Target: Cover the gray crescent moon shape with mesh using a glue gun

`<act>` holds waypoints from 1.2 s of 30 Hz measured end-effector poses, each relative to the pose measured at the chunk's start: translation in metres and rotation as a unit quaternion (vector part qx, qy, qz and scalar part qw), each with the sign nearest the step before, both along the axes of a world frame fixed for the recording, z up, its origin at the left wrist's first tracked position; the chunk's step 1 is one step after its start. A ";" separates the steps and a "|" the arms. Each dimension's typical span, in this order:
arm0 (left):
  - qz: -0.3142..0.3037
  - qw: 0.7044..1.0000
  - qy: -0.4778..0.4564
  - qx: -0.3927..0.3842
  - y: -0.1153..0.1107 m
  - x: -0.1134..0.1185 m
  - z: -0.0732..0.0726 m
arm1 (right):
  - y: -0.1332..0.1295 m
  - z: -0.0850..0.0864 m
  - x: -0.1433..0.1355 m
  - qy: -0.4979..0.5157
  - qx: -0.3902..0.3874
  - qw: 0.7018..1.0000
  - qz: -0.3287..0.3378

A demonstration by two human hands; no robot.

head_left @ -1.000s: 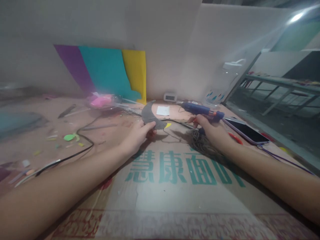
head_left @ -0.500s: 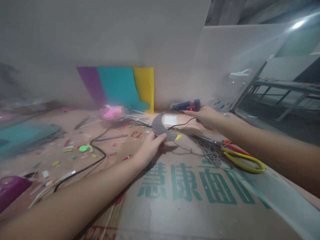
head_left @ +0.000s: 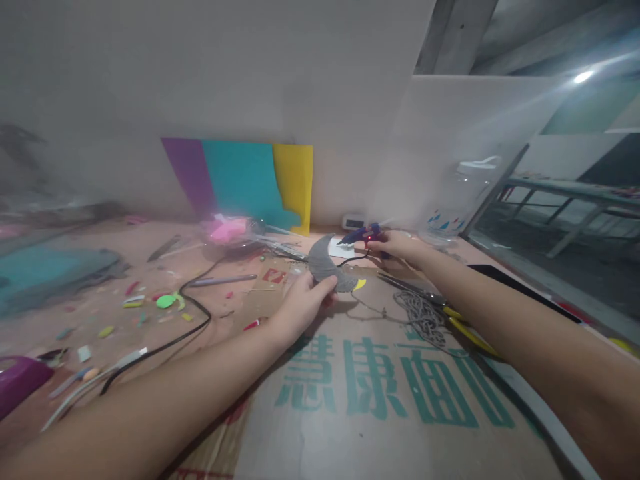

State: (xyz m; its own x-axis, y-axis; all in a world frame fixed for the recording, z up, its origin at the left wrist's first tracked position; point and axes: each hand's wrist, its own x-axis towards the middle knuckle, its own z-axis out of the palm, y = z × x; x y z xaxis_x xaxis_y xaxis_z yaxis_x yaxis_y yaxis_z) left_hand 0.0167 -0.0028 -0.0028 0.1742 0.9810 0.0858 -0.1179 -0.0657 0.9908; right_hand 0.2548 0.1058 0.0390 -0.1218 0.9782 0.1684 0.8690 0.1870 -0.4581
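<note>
Between the thumb and fingers of my left hand (head_left: 307, 300) is a grey crescent (head_left: 323, 261), its surface wound with yarn or cord, held above the cardboard. A small yellow piece (head_left: 361, 284) shows at its lower right tip. My right hand (head_left: 393, 245) grips a blue glue gun (head_left: 361, 235) with a red light lit on its side. The nozzle points left, close to the crescent's upper end and apart from it. Beneath the nozzle lies a small white square (head_left: 342, 248). Grey yarn (head_left: 425, 319) trails from the crescent to a loose heap on the cardboard (head_left: 380, 433).
Scissors with yellow handles (head_left: 470, 333) lie partly under my right forearm. Coloured sheets (head_left: 245, 180) lean against the wall. Scraps, a pen (head_left: 225, 280) and a black cable (head_left: 200, 303) cover the left side. A clear bottle (head_left: 465, 193) stands back right; a purple object (head_left: 23, 380) lies left.
My right hand has brought the glue gun left and nearer, toward the crescent. A white device behind it is now uncovered. My left hand keeps hold of the crescent, almost still.
</note>
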 end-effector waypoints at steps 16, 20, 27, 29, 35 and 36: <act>0.017 1.000 0.001 0.002 -0.003 -0.003 0.002 | -0.124 0.011 -0.041 -0.013 0.013 0.980 0.199; 0.024 1.000 0.013 0.003 -0.006 -0.005 0.003 | -0.122 -0.004 -0.042 0.011 0.057 0.982 0.180; 0.029 0.999 0.013 0.025 -0.008 -0.005 0.002 | -0.120 -0.019 -0.047 -0.056 0.180 0.954 0.232; 0.029 0.999 0.010 0.029 -0.007 -0.005 0.001 | -0.124 -0.015 -0.050 -0.084 0.205 0.944 0.245; 0.000 1.000 -0.015 -0.006 -0.005 -0.007 -0.002 | -0.118 -0.011 -0.041 0.089 0.203 0.962 0.157; -0.008 1.000 -0.008 -0.009 -0.005 -0.007 -0.002 | -0.113 -0.013 -0.038 0.151 0.180 0.963 0.129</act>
